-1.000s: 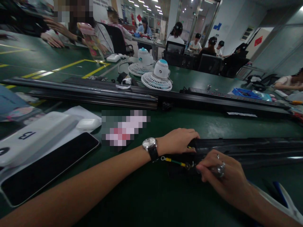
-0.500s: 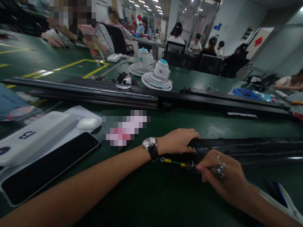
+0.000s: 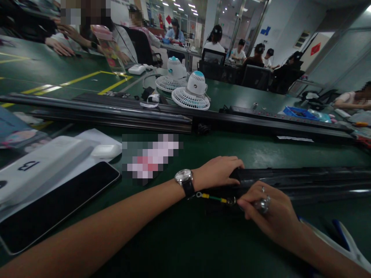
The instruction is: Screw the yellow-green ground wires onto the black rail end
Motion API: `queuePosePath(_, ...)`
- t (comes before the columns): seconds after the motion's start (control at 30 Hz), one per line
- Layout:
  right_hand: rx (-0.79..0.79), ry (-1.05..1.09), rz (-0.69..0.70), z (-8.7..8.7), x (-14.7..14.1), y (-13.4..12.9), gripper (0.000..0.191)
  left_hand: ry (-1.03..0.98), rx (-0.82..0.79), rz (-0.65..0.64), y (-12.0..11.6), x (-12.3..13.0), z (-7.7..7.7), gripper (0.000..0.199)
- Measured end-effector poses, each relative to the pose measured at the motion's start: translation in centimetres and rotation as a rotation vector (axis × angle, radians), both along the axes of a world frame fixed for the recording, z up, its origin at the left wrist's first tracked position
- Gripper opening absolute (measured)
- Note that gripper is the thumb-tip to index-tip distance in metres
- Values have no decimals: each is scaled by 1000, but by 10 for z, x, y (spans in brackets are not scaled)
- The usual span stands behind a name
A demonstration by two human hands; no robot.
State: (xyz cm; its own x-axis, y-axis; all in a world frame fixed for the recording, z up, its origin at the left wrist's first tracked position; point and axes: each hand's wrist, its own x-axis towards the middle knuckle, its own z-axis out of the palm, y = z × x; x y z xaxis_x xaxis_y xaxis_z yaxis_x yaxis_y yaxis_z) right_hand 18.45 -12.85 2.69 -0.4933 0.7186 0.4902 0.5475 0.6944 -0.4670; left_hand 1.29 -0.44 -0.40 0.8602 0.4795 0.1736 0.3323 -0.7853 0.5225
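Note:
Long black profiles (image 3: 298, 179) lie at the right, their left end under my hands. My left hand (image 3: 222, 171), with a watch on its wrist, is closed on that end, thumb and fingers around it. A short green wire with yellow sleeves and a ring terminal (image 3: 214, 198) sticks out leftward beside it. My right hand (image 3: 265, 204), wearing rings, is pinched at the wire's right end, by a small metal part; what sits between its fingertips is too small and dark to make out.
Long dark bars (image 3: 139, 116) cross the table behind my hands, with two white fans (image 3: 191, 90) beyond. A black phone (image 3: 60, 204) and a white box (image 3: 49, 162) lie left. Blue-and-white-handled pliers (image 3: 348, 239) are near my right forearm. People sit further back.
The view has shifted slightly. My right hand has moved a little left, staying near the wire. My left hand keeps its place on the profile end.

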Motion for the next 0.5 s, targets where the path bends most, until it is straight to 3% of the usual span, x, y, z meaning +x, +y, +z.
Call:
queuePosePath(0.13,-35,2,-53,0,3,-1,11,6,-15,-28,0,-2,3,38)
queuePosePath(0.23,-53,21,4,0,1,-3,12,-9,-21,-40,0,-2,4,40)
queuePosePath(0.5,-15,-10,-46,0,1,-2,11,37,35,16,-2,3,1,40)
